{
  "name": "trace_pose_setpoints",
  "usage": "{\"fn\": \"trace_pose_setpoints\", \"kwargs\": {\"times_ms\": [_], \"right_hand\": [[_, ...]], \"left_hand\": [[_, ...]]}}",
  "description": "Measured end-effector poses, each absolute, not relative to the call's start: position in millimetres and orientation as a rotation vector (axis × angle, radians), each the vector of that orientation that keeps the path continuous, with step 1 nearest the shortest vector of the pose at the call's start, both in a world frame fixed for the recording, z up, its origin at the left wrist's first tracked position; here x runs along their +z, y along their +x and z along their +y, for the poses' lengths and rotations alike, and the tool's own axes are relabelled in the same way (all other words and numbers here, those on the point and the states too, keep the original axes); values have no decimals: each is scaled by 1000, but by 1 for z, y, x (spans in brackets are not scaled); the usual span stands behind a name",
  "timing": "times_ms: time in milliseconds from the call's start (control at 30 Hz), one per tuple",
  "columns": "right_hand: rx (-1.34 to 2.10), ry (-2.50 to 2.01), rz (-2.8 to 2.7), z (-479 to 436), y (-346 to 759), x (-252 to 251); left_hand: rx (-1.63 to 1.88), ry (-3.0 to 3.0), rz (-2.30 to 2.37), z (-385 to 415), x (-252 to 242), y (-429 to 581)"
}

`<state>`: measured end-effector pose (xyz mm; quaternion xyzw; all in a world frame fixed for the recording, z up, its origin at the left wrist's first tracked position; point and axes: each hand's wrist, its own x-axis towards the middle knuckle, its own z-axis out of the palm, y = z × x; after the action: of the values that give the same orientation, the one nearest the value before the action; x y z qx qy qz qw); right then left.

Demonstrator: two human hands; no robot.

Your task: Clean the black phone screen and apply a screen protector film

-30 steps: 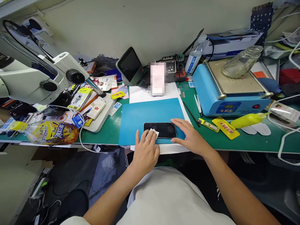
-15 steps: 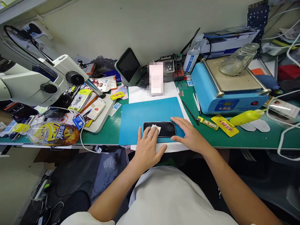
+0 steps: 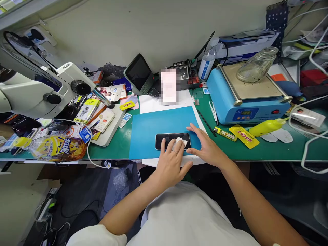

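A smartphone (image 3: 167, 137) with a dark screen lies face up, crosswise, on a blue mat (image 3: 143, 124). My left hand (image 3: 172, 160), with a ring on one finger, presses a small white wipe (image 3: 183, 140) onto the right part of the screen. The wipe sits under and between my fingertips, partly hidden by them. At the phone's right end is my right hand (image 3: 207, 147), thumb and fingers spread apart. Its thumb is close to the phone's right edge; whether it touches cannot be made out. Nothing is in that hand.
A blue heating machine (image 3: 225, 107) carries a glass jar (image 3: 256, 66) on the right. Near it lie black tweezers (image 3: 206, 122), a yellow packet (image 3: 244, 136) and a yellow squeeze bottle (image 3: 268, 127). To the left are a microscope (image 3: 61, 82) and a drink bottle (image 3: 55, 147).
My left hand has slid right across the screen, carrying the wipe from the middle toward the right end. My right hand stays almost in place, its fingers slightly raised.
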<state>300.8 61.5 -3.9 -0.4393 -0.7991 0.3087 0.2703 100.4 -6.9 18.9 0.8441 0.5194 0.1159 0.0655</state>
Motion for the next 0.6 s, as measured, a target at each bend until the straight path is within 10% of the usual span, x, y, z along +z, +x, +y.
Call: {"fn": "trace_pose_setpoints", "kwargs": {"times_ms": [600], "right_hand": [[829,-1182,-2161,60,300,1]], "left_hand": [[327,2616,1592,-8,17,103]]}}
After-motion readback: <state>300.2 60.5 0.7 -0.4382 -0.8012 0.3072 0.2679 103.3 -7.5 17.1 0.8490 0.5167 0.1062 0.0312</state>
